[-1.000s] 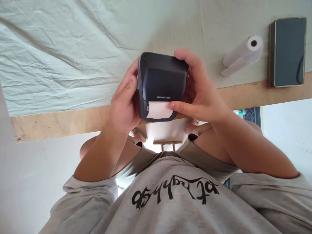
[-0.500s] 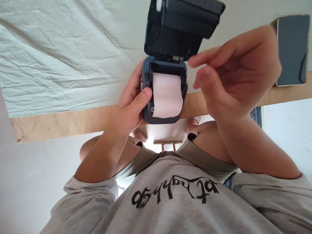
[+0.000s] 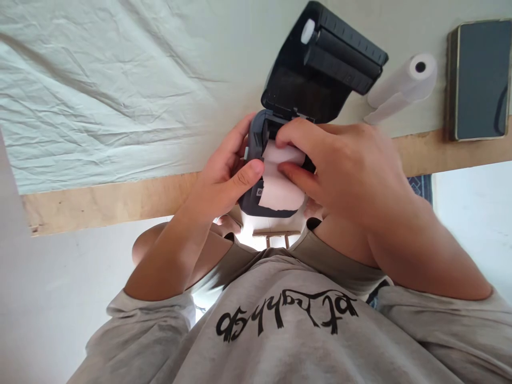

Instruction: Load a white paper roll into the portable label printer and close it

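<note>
Two hands work on one small black label printer, which is held in the air above the near edge of the tabletop, its lid swung fully open and tipped away from the person. The left hand wraps the printer's body from the side, thumb pressed on its front corner, so its fingers are closed around the printer. The right hand reaches into the open bay, and its thumb and forefinger pinch the white paper roll, whose loose end hangs over the front lip.

Several things could go wrong, as I judge it. The printer has only a one-handed side grip and nothing under it, so a hard tug on the roll may twist it loose and drop it off the tabletop edge. The loose end could crease or tear if the pinch drags it against the lip. The open lid sticks out far, and a knock could strain its hinge.

A spare paper roll and a phone lie well apart on the tabletop to the right.
</note>
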`<action>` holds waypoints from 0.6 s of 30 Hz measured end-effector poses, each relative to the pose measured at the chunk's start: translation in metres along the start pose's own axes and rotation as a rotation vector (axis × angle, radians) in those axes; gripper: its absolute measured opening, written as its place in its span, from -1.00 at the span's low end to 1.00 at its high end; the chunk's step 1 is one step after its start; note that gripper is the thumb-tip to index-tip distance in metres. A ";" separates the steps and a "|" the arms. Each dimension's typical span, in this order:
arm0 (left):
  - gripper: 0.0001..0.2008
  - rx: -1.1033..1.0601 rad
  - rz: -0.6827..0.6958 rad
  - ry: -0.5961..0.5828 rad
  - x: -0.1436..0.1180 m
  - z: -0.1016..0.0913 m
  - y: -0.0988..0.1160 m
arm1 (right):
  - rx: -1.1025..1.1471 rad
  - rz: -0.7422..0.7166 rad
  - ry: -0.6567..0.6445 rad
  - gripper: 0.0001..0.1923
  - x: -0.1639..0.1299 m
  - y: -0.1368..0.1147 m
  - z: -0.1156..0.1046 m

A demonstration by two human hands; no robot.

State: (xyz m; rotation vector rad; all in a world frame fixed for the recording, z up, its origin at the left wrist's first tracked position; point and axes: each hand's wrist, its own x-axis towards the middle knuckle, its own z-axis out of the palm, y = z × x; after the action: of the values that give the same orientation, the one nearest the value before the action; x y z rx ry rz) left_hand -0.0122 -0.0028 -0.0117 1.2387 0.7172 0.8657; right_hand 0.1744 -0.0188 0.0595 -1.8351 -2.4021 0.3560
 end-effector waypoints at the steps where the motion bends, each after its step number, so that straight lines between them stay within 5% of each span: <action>1: -0.47 -0.002 -0.027 0.000 -0.001 -0.001 0.001 | 0.049 -0.022 0.027 -0.74 -0.001 0.002 0.000; 5: -0.44 -0.092 -0.120 0.027 -0.004 -0.002 0.003 | 0.412 -0.076 0.178 -0.66 -0.007 0.016 -0.001; 10: -0.48 -0.175 -0.161 0.129 -0.003 0.001 0.002 | 1.265 -0.083 0.253 -0.67 0.000 0.049 0.009; 14: -0.55 -0.196 -0.140 0.231 0.002 0.005 0.001 | 1.414 0.128 0.225 -0.57 0.012 0.066 0.018; 18: -0.58 -0.197 -0.088 0.234 0.004 0.007 0.000 | 1.311 0.144 0.419 -0.54 0.015 0.067 0.035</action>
State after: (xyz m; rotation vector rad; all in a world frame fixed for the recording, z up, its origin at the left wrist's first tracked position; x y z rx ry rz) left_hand -0.0042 -0.0029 -0.0101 0.9336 0.8455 0.9934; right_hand 0.2260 0.0076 0.0080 -1.2069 -1.1542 1.0744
